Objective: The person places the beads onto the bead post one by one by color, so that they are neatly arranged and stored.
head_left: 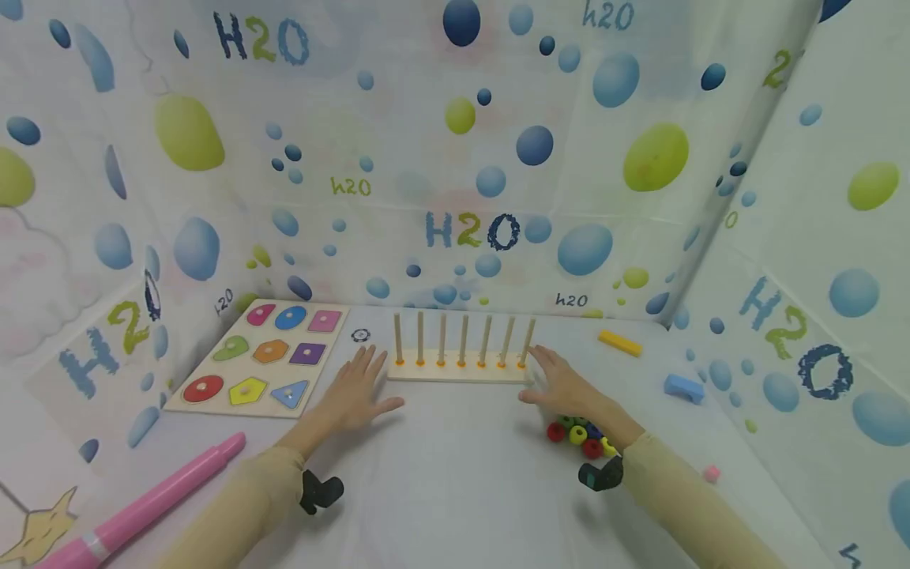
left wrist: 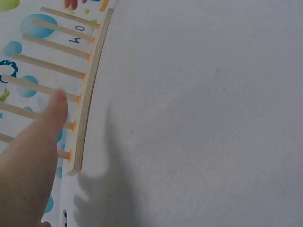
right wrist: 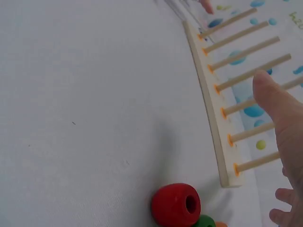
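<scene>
Both hands flank peg board ends.

**White cloth tabletop and its load**

White cloth-covered table carries everything. Wooden peg board with seven upright pegs sits centre-back. Shape puzzle board lies at back left, a small dark ring between it and the pegs. Pink rolling pin lies diagonally at front left. Cluster of coloured beads sits right of centre. Yellow block, blue block and small pink cube lie on the right side, well apart.
</scene>
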A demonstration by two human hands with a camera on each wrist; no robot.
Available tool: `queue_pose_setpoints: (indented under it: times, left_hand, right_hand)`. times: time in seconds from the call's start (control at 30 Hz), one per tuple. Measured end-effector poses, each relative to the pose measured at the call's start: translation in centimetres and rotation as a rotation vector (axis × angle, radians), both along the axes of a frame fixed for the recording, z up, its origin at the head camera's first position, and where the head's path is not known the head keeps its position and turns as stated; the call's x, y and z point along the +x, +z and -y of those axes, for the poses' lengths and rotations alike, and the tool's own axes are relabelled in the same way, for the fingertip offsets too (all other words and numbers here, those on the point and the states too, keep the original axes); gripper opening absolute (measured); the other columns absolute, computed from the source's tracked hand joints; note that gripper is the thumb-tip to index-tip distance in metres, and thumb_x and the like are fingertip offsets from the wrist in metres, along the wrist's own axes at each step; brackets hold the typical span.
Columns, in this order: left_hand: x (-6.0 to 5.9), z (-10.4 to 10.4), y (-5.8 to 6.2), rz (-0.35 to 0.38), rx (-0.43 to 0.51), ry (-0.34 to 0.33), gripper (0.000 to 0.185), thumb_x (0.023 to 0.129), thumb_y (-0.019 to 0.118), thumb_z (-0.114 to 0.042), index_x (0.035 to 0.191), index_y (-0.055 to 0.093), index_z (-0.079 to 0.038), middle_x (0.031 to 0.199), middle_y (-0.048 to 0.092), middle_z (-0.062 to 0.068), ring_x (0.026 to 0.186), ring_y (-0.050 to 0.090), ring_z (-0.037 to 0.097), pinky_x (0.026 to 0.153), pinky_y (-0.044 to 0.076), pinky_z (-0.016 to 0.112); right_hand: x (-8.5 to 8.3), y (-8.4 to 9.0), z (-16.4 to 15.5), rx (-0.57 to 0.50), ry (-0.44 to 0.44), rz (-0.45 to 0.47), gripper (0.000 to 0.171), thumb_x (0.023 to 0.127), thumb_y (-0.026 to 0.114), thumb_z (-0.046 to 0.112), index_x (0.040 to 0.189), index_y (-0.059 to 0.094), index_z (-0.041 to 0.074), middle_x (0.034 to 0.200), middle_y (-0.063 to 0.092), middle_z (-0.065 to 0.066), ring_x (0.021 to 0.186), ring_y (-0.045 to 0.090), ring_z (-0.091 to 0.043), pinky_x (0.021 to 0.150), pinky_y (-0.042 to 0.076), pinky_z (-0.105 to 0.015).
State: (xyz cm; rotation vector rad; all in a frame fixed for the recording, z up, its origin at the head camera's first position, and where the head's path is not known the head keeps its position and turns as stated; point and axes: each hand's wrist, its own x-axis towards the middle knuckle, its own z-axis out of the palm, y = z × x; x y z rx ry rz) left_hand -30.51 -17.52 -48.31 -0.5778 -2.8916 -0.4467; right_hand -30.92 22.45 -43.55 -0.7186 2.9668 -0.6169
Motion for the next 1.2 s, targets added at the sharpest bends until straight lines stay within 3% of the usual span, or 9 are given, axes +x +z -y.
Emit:
queue_pose_setpoints:
  times: [0.23,0.4,0.57,0.87,1.2]
  left_hand:
    - [-1.8,-0.1,0.4,0.047,0.122,0.079,0.088,0.086,0.066,-0.043,0.145,0.023,0.006,0.145,0.028,0.031,0.135,0.024,0.045,0.111,0.024,0.055]
    - [-2.6,0.1,0.5,0.099,0.193,0.141,0.082,0.086,0.068,-0.037,0.143,0.028,0.007,0.141,0.035,0.031,0.132,0.029,0.045,0.111,0.024,0.055]
    - [-3.1,0.3,0.2,0.139,0.235,0.171,0.079,0.085,0.07,-0.035,0.14,0.033,0.009,0.14,0.037,0.03,0.131,0.031,0.045,0.111,0.025,0.053]
    - [-3.4,0.4,-1.3,0.171,0.301,0.156,0.07,0.085,0.071,-0.034,0.134,0.044,0.008,0.141,0.039,0.027,0.132,0.031,0.042,0.112,0.023,0.052]
    - [-4.2,0.1,-1.8,0.142,0.264,0.078,0.065,0.089,0.066,-0.032,0.136,0.044,0.007,0.145,0.036,0.023,0.138,0.023,0.039,0.115,0.013,0.051]
  right_hand:
    - [-1.6,-0.1,-2.7,-0.151,-0.103,0.01,0.076,0.087,0.067,0.036,0.144,0.031,0.0,0.144,0.037,-0.023,0.129,0.038,-0.041,0.103,0.037,-0.056]
    - [-2.3,-0.3,-4.2,-0.245,-0.097,-0.025,0.055,0.091,0.064,0.029,0.132,0.049,-0.004,0.127,0.056,-0.022,0.112,0.055,-0.037,0.092,0.05,-0.047]
    - [-2.2,-1.0,-5.7,-0.248,-0.119,0.017,0.033,0.092,0.063,0.018,0.12,0.061,-0.001,0.111,0.066,-0.013,0.098,0.063,-0.027,0.082,0.057,-0.037]
    - [-0.9,-3.6,-8.3,-0.173,-0.141,0.105,0.026,0.09,0.065,0.015,0.113,0.065,0.005,0.104,0.067,-0.006,0.095,0.063,-0.022,0.084,0.056,-0.039]
    - [-0.8,-3.4,-9.3,-0.127,-0.093,0.121,0.026,0.088,0.066,0.011,0.113,0.065,0.004,0.105,0.067,-0.007,0.096,0.062,-0.023,0.085,0.055,-0.04]
